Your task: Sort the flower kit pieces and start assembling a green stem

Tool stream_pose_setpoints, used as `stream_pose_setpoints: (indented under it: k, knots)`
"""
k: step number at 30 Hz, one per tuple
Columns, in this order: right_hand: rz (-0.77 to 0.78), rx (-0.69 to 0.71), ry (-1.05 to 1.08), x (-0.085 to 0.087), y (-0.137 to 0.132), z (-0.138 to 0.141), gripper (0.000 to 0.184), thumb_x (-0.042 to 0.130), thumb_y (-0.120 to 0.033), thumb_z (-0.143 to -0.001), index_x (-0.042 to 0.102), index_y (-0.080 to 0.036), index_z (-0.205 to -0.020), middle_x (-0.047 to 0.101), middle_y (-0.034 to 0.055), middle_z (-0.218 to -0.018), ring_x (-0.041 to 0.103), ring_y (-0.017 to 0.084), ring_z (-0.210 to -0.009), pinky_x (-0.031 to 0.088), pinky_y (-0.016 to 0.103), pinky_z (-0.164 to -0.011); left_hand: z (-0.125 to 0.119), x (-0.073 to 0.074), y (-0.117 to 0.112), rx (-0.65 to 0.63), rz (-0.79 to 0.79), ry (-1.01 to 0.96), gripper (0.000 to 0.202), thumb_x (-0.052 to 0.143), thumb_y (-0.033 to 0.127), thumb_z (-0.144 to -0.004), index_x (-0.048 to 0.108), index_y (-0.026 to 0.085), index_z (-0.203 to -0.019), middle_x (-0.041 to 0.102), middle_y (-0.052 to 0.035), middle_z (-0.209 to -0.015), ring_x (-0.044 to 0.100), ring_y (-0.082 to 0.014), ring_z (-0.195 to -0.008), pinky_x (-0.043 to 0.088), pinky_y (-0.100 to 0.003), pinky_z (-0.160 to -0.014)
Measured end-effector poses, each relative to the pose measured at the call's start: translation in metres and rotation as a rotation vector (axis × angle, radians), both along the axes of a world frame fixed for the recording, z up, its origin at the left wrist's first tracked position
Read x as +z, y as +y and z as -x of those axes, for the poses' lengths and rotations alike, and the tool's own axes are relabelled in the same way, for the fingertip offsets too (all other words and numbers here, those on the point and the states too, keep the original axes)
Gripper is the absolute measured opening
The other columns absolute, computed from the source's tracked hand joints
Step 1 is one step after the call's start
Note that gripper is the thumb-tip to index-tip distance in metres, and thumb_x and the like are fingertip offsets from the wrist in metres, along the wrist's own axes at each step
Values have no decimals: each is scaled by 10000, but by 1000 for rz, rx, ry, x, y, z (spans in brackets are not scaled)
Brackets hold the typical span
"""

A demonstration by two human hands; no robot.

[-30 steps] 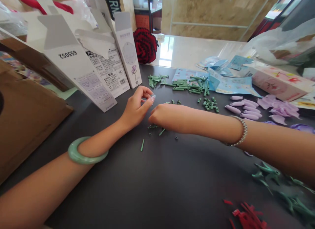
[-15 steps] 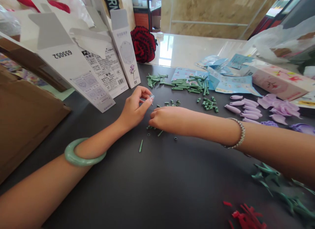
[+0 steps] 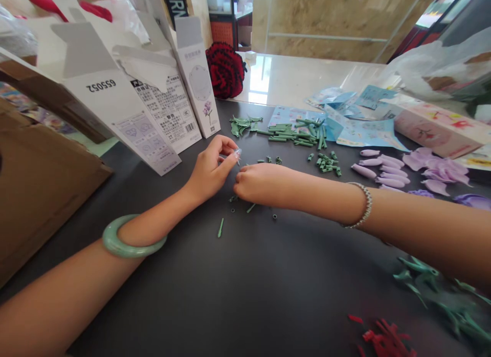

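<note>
The left hand (image 3: 210,172) pinches a small translucent piece (image 3: 237,153) between thumb and fingertips; at its 3 o'clock, the right hand (image 3: 261,184) curls, fingers together, grip unclear.

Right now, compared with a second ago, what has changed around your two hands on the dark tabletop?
The right hand has edged slightly away from the left, and its silver beaded bracelet sits nearer the hand. Nothing was visibly taken hold of or let go. The left hand still pinches the small clear piece, and the loose green stem pieces stayed where they were.
</note>
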State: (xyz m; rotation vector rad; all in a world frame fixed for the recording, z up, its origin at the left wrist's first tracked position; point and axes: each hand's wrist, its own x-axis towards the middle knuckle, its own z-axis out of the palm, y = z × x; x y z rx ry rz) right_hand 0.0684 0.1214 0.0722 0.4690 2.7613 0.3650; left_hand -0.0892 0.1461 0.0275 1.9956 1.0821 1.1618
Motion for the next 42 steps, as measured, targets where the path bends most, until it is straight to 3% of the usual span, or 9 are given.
stream_pose_setpoints:
  k: [7, 14, 17, 20, 23, 28, 33, 42]
  knots:
    - [-51, 66, 11, -9, 0, 3, 282, 499, 18, -932, 733, -115, -846, 757, 121, -846, 682, 206, -763, 443, 320, -655, -1, 1, 0, -13, 3, -8, 173, 522, 351, -835, 518, 207, -931, 596, -17, -829, 614, -194, -806, 482, -341, -733]
    - [21, -15, 65, -10, -1, -2, 290, 464, 13, -946, 732, -95, -924, 753, 147, -907, 685, 229, -863, 478, 338, -742, -1, 1, 0, -15, 2, -4, 176, 522, 357, -843, 523, 203, -928, 604, -16, -822, 617, -193, -803, 485, -336, -739]
    - [132, -121, 148, -1, 3, -7, 256, 482, 8, -940, 720, -85, -960, 747, 144, -958, 677, 210, -891, 473, 319, -766, 0, 1, 0, -16, 13, -6, 185, 524, 370, -842, 521, 205, -925, 606, -13, -817, 610, -188, -790, 478, -326, -725]
    - [147, -261, 259, 17, 13, -19, 275, 488, -15, -945, 713, -90, -1084, 750, 123, -1004, 677, 187, -882, 464, 298, -766, 0, 1, 0, -13, 21, -6, 189, 528, 379, -847, 528, 207, -924, 610, -10, -813, 608, -182, -783, 476, -322, -718]
    - [75, -536, 371, 30, 34, -42, 256, 560, -99, -922, 765, -148, -1068, 778, 98, -963, 685, 208, -824, 469, 332, -776, -1, 1, 0, -2, 32, -20, 174, 526, 368, -851, 528, 208, -922, 612, -12, -816, 614, -183, -796, 480, -335, -746]
    - [-10, -753, 280, 18, 71, -84, 252, 665, -121, -846, 797, -167, -1056, 792, 77, -974, 696, 232, -871, 484, 346, -832, -2, 2, 0, -1, 69, -52, 180, 533, 370, -845, 524, 204, -914, 611, -19, -816, 602, -180, -783, 476, -344, -755]
    - [58, -735, 174, 2, 81, -98, 256, 677, -96, -818, 807, -160, -1029, 793, 85, -940, 706, 232, -867, 494, 339, -839, -2, 2, 1, -4, 86, -69, 188, 548, 375, -836, 527, 203, -908, 605, -18, -801, 609, -182, -775, 485, -350, -749]
    - [-28, -720, 137, -5, 76, -99, 168, 671, -146, -851, 797, -157, -962, 777, 100, -914, 700, 243, -846, 497, 336, -776, -3, 0, 1, -13, 84, -64, 162, 555, 359, -854, 532, 208, -910, 620, -11, -799, 622, -177, -776, 499, -344, -749]
